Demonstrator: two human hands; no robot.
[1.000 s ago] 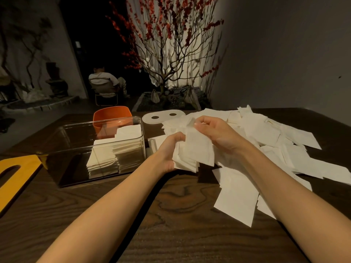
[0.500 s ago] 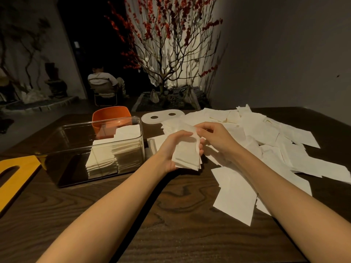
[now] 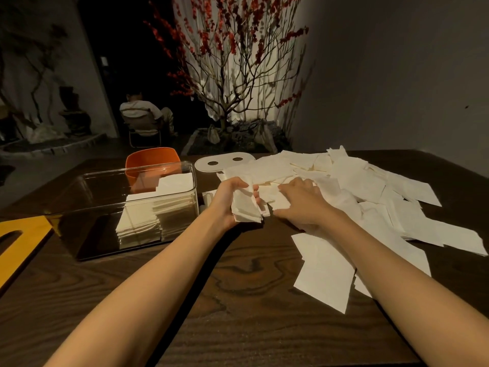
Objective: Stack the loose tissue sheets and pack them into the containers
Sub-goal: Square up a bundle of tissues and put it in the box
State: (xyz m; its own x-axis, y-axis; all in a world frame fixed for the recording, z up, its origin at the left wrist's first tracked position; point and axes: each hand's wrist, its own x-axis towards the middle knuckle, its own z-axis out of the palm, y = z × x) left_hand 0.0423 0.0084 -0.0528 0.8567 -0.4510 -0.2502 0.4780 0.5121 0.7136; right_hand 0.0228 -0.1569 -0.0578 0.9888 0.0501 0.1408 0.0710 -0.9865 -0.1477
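Note:
My left hand grips a small stack of white tissue sheets just above the table's middle. My right hand lies palm down on the near edge of the loose tissue pile, fingers spread over the sheets; whether it pinches one is hidden. To the left of my hands stands a clear plastic container with two stacks of tissues at its right end. An orange container stands behind it.
A white lid with two holes lies behind the pile. A yellow flat piece lies at the left table edge. Loose sheets reach the front right. A person sits on a chair far behind, beside a red-blossomed tree.
My right hand let go of the sheet it had laid on the held stack and dropped onto the loose pile to the right. The left hand stayed put with its stack.

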